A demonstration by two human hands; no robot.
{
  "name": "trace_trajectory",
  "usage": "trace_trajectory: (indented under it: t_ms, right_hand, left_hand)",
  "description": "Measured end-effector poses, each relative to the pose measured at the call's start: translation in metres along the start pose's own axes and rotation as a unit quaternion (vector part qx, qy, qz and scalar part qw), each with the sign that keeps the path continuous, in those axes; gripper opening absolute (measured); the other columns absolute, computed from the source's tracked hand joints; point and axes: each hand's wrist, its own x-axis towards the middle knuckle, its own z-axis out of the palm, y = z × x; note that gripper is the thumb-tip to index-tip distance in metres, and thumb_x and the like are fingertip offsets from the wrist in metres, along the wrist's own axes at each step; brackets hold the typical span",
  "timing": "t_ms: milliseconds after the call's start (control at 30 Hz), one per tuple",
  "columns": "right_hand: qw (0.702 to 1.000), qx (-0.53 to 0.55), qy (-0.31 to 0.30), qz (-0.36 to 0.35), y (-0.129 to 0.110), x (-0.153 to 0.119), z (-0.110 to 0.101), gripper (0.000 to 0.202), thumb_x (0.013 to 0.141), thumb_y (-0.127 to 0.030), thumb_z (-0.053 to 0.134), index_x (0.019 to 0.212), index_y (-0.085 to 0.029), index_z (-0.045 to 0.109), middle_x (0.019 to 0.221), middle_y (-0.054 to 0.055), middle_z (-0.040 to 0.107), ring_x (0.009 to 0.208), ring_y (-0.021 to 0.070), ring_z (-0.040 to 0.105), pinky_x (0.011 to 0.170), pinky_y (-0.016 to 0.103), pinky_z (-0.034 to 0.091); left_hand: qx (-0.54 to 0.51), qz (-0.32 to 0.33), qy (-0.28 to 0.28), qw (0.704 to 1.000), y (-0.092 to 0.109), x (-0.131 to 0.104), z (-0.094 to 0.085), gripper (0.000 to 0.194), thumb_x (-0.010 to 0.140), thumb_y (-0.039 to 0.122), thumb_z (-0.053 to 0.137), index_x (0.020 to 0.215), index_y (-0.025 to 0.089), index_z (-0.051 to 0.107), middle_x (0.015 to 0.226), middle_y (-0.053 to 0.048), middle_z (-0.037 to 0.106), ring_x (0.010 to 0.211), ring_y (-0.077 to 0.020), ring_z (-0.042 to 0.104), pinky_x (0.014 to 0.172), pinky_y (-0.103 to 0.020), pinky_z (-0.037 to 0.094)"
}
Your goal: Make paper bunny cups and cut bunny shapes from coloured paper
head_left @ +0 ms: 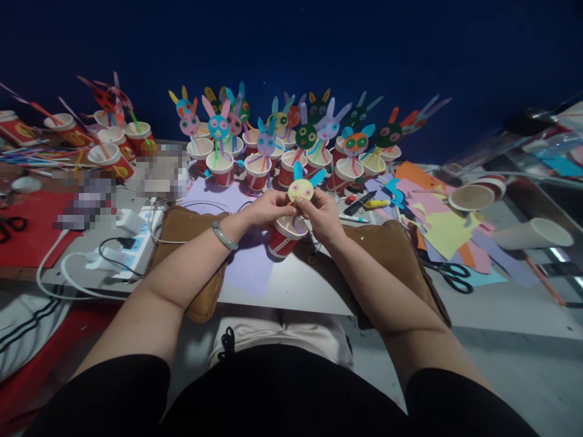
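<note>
We've got a round, flat yellow paper face (300,190) w/ pink eyes & two long blue paper ears (316,178), smooth & thin. It's upright btwn our left grip (268,207) & right grip (325,215), both narrow, fingertips pinching its lower edge. Just below stands a red paper cup (283,244), pale round rim, w/ a bent purple straw pc (297,228) at its mouth; can't tell if straw & face join, as fingers block it. Cup's on a smooth white counter (298,297), btwn two soft-looking brown pads (387,258). Behind: rows of similar cups (220,171) w/ eared faces. R side: loose flat coloured paper scraps (444,230), black-handled scissors (459,280). L side: white plastic power strip (144,246).
</note>
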Motion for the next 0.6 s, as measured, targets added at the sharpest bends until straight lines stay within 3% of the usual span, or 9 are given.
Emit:
trace_trajectory:
  t_ms: [600]
  right_hand:
    - [1.0, 0.005, 0.011, 0.001, 0.0011, 0.0007, 0.0011, 0.045, 0.064, -0.056, 0.089, 0.083, -0.02, 0.069, 0.074, -0.001, 0.069, 0.069, 0.0147, 0.061, 0.066, 0.03, 0.055]
  left_hand:
    - [-0.014, 0.001, -0.013, 1.0, 0.0009, 0.0002, 0.001, 0.044, 0.06, 0.043, 0.096, 0.08, 0.01, 0.075, 0.08, -0.007, 0.077, 0.073, -0.015, 0.069, 0.071, -0.025, 0.052]
